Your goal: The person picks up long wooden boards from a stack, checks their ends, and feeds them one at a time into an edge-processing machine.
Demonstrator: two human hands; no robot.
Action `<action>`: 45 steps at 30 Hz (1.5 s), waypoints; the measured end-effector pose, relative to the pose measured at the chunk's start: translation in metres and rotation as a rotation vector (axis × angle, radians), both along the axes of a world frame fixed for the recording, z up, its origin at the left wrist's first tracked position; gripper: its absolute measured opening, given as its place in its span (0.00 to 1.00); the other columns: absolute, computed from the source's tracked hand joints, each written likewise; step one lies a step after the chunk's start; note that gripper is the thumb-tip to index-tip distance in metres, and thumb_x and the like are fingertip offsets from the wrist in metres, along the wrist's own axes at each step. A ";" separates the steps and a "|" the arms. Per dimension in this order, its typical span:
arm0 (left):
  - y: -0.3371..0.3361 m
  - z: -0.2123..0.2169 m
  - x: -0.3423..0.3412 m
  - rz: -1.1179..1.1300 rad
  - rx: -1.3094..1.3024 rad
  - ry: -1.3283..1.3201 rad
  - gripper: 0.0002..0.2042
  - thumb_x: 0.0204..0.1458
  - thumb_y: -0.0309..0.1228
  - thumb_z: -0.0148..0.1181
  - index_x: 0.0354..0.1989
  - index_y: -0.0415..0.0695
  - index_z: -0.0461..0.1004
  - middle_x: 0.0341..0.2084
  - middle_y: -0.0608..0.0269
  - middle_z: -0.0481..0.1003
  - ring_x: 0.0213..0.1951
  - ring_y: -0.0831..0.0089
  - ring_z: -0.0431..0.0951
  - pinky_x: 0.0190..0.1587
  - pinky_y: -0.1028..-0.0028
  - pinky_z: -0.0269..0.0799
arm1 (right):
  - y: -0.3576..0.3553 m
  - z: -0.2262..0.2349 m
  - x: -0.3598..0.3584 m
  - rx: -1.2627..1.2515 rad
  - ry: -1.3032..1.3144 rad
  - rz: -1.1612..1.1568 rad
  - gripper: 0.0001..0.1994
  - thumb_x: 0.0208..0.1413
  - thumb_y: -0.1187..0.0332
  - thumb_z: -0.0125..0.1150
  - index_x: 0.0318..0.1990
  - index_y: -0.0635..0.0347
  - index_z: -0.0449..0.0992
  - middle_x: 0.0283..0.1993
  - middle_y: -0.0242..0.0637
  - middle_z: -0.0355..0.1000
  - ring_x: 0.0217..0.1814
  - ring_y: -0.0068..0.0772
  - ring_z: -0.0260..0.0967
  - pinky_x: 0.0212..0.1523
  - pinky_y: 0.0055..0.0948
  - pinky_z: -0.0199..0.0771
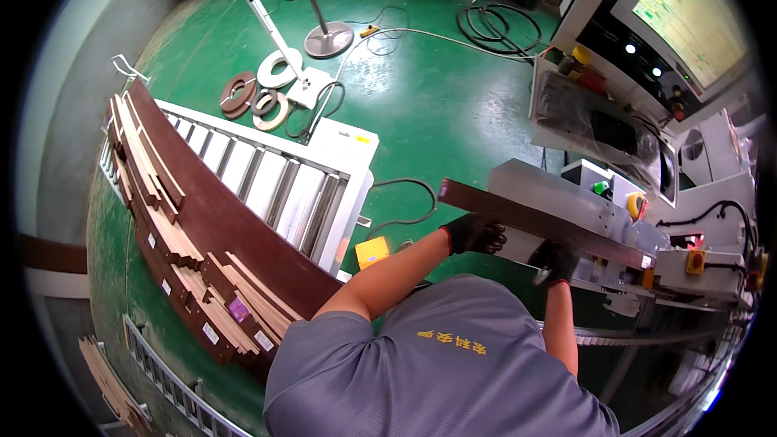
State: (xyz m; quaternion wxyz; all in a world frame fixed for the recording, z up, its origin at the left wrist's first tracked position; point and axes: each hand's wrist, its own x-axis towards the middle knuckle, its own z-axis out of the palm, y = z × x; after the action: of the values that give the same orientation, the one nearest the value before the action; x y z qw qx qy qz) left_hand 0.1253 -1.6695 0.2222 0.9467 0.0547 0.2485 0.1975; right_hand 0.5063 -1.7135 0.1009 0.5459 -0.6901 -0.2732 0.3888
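Observation:
A long, narrow dark brown board (526, 214) slants across the machine's front, its left end sticking out over the floor. Dark gloves with red cuffs cover both hands. My left hand (476, 235) is at the board's near edge toward the left end, its fingers curled in. Farther right along the same edge, my right hand (557, 262) is closed at the board, with its fingertips partly hidden. A grey metal housing (538, 180) stands just behind the board.
Stacked brown panels and strips (186, 251) lie on my left beside a roller conveyor (259, 182). A yellow box (372, 253) sits near my left elbow. Cables and coiled edging rolls (279, 69) lie on the green floor. A lit screen (688, 20) stands at far right.

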 end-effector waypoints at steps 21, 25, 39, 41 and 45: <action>0.013 -0.019 0.062 -0.049 0.034 -0.077 0.16 0.63 0.37 0.47 0.50 0.38 0.73 0.47 0.54 0.77 0.47 0.66 0.77 0.52 0.67 0.72 | -0.034 0.062 -0.056 0.044 -0.273 -0.067 0.19 0.53 0.67 0.57 0.51 0.62 0.63 0.42 0.49 0.70 0.40 0.39 0.71 0.39 0.36 0.75; 0.015 -0.017 0.095 -0.174 0.190 0.054 0.15 0.62 0.36 0.49 0.51 0.41 0.73 0.45 0.54 0.78 0.44 0.66 0.78 0.49 0.67 0.75 | -0.011 0.114 -0.104 -0.039 0.069 -0.106 0.35 0.54 0.65 0.56 0.68 0.67 0.52 0.43 0.48 0.71 0.33 0.34 0.73 0.29 0.32 0.76; -0.033 -0.060 -0.121 0.605 0.742 0.942 0.15 0.55 0.35 0.57 0.49 0.43 0.73 0.33 0.54 0.78 0.34 0.63 0.80 0.39 0.66 0.77 | -0.006 0.077 0.023 0.021 -0.219 -0.047 0.15 0.51 0.67 0.58 0.46 0.60 0.70 0.38 0.35 0.72 0.38 0.33 0.69 0.40 0.34 0.75; -0.058 -0.098 -0.185 0.785 0.774 1.654 0.16 0.53 0.37 0.55 0.48 0.44 0.74 0.27 0.46 0.77 0.34 0.50 0.80 0.38 0.59 0.75 | -0.005 0.075 0.040 -0.026 -0.332 -0.055 0.15 0.52 0.67 0.58 0.46 0.60 0.70 0.38 0.35 0.72 0.38 0.33 0.69 0.40 0.34 0.75; -0.115 -0.102 -0.303 0.823 0.401 2.328 0.27 0.51 0.42 0.59 0.58 0.39 0.67 0.54 0.45 0.70 0.58 0.49 0.67 0.62 0.60 0.62 | -0.003 0.077 0.054 -0.066 -0.556 -0.054 0.14 0.52 0.67 0.58 0.46 0.60 0.70 0.38 0.35 0.73 0.38 0.33 0.70 0.40 0.34 0.75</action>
State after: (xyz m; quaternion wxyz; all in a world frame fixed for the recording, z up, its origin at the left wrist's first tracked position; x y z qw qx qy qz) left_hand -0.1779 -1.7840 0.1197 0.0083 0.2582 0.9014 0.3473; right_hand 0.5608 -1.7165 0.1778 0.4372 -0.7948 -0.3812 0.1786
